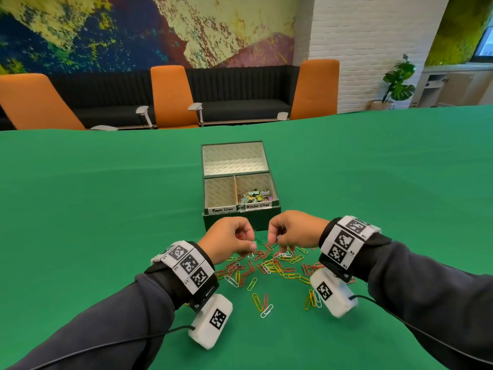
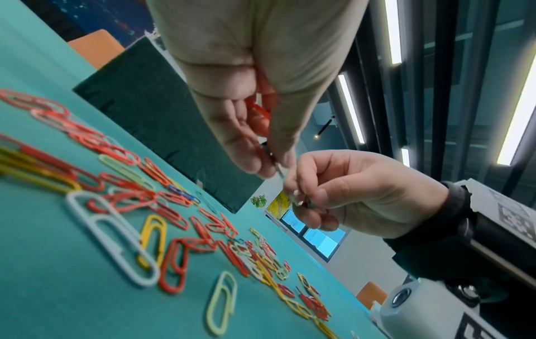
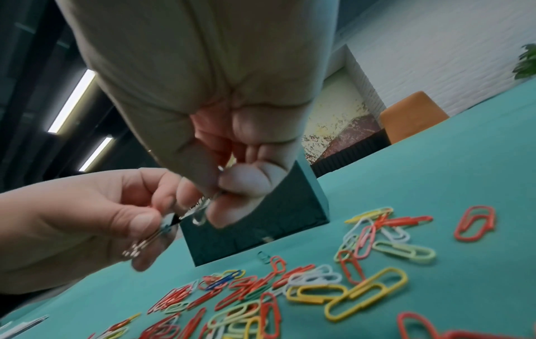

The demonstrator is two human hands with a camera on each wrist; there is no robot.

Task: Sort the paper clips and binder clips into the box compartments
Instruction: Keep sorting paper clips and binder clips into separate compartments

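Left hand [image 1: 229, 240] and right hand [image 1: 294, 231] meet fingertip to fingertip, both pinching a binder clip [image 3: 171, 223] tangled with a paper clip (white); loose paper clips [image 1: 266, 265] beneath, box [image 1: 240, 222] just beyond

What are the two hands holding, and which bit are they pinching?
The left hand pinches a small binder clip by its wire handles. The right hand pinches a white paper clip at its top end.
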